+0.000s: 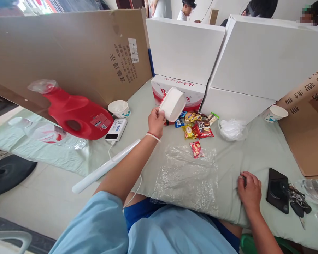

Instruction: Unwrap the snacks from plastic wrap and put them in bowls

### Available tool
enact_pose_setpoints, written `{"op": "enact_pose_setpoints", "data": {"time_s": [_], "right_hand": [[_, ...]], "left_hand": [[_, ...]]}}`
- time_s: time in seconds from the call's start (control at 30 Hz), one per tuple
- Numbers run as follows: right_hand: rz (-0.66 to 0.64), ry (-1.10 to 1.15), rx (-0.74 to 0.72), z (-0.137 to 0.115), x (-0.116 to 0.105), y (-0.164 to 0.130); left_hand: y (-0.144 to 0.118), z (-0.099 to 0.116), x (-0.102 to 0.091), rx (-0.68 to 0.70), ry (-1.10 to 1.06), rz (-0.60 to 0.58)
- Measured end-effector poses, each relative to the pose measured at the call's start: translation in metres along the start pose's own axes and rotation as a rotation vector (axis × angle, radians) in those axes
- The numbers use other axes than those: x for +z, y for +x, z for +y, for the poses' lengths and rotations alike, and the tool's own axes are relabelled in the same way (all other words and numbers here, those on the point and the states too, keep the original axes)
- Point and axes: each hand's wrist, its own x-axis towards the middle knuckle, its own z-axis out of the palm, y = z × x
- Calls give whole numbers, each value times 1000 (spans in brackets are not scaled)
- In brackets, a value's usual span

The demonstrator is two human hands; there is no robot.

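My left hand [156,123] grips a white plastic food container [173,104] by its near-left edge and holds it tilted, its underside facing me, above the far side of the table. Beside and below it lies a pile of small wrapped snacks [198,123] in yellow, blue, red and brown. One red snack packet [196,149] lies apart, on a clear plastic bag [187,173] spread flat. On the cloth at the right rests my right hand [250,188], its fingers curled in. A dark spot shows between thumb and fingers; whether it is an object is unclear.
White boxes [185,46] and a brown carton [69,53] wall the table's back. At left are a red jug [79,113], a bottle [53,134], a power bank [116,129] and a paper cup [119,108]. A bowl [232,129], phone [277,190] and keys [298,197] are right.
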Motion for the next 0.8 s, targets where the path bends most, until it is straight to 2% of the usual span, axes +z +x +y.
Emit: {"op": "enact_pose_setpoints", "data": {"time_s": [0.03, 0.1, 0.2, 0.33, 0.4, 0.47, 0.53, 0.57, 0.67, 0.73, 0.8], "right_hand": [[4, -3, -6, 0, 0, 0], [6, -14, -13, -1, 0, 0], [2, -35, -22, 0, 3, 0], [-22, -16, 9, 3, -2, 4], [-45, 24, 53, -1, -13, 10], [19, 50, 94, -15, -29, 18], [101, 111, 126, -40, -45, 27], [87, 201, 142, -55, -52, 32], [-208, 728, 236, -106, -61, 40], [-377, 1026, 320, -132, -60, 39], [-444, 1162, 396, -149, -58, 35]], "left_hand": [[8, -2, 11, -175, -232, 50], [20, -7, 28, -305, -342, 57], [27, -14, 40, -398, -391, 7], [15, -12, 32, -454, -480, -63], [-3, -8, 22, -473, -512, -109], [-32, -8, 14, -505, -527, -176], [-72, -14, 9, -566, -519, -266], [-93, -19, 8, -599, -510, -307], [-149, -37, 10, -726, -585, -534], [-171, -46, 12, -737, -579, -565], [-179, -48, 12, -705, -493, -528]]}}
